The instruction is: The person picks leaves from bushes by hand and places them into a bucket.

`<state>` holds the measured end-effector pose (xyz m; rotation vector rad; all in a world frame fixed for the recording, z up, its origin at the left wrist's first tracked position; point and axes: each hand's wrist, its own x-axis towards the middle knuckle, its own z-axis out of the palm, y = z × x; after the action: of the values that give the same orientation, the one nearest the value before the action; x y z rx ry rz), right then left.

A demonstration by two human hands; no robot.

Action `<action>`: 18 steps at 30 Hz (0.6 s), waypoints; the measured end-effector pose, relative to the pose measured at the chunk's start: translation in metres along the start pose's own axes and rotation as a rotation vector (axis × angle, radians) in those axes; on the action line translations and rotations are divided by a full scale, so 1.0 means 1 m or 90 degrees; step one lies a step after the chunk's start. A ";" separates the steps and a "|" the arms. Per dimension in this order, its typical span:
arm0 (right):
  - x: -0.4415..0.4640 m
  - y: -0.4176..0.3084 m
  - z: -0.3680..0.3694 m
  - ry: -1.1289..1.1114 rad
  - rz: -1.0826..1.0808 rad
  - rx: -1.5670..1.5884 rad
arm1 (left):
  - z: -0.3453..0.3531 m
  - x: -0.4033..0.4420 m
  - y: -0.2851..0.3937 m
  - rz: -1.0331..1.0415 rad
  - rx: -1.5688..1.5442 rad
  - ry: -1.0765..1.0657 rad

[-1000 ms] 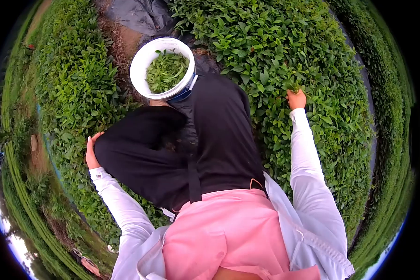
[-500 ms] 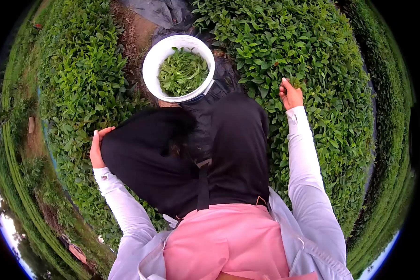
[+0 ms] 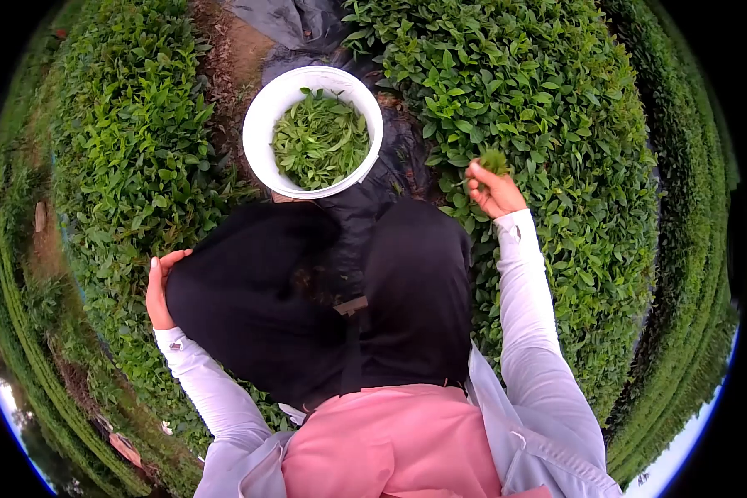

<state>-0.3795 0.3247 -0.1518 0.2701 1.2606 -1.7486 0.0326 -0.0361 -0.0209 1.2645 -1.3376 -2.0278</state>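
Note:
My right hand (image 3: pixel 495 192) is closed, pinching a small tuft of green tea leaves (image 3: pixel 494 161) that sticks up past the fingertips. It hovers over the near edge of the right tea hedge (image 3: pixel 548 100). My left hand (image 3: pixel 164 286) lies against the side of my bent left knee (image 3: pixel 249 274), fingers stretched out, with nothing in it. Between the two hedges, in front of my knees, stands a white bucket (image 3: pixel 256 133) partly filled with loose picked leaves (image 3: pixel 319 141).
Another tea hedge (image 3: pixel 133 124) runs along my left side. Black plastic sheeting (image 3: pixel 394 158) covers the ground between the rows, beside a strip of bare brown soil (image 3: pixel 245 54). Further rows of plants curve along both outer edges of the view.
My right hand has drawn back from the right hedge, toward me and slightly left, with the leaf tuft now plainly visible in its fingers. My left hand stays at the knee.

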 end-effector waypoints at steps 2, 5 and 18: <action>0.003 -0.015 -0.029 0.148 -0.110 0.086 | 0.006 0.002 0.002 0.006 0.002 -0.012; 0.024 -0.043 -0.076 0.258 -0.255 0.196 | 0.022 0.005 0.008 -0.020 -0.006 -0.021; 0.095 -0.053 -0.057 0.210 -0.075 0.154 | 0.046 0.005 0.012 -0.015 0.051 0.007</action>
<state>-0.4902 0.3222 -0.2041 0.6589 1.3135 -2.0190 -0.0107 -0.0213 -0.0062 1.3301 -1.4176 -1.9974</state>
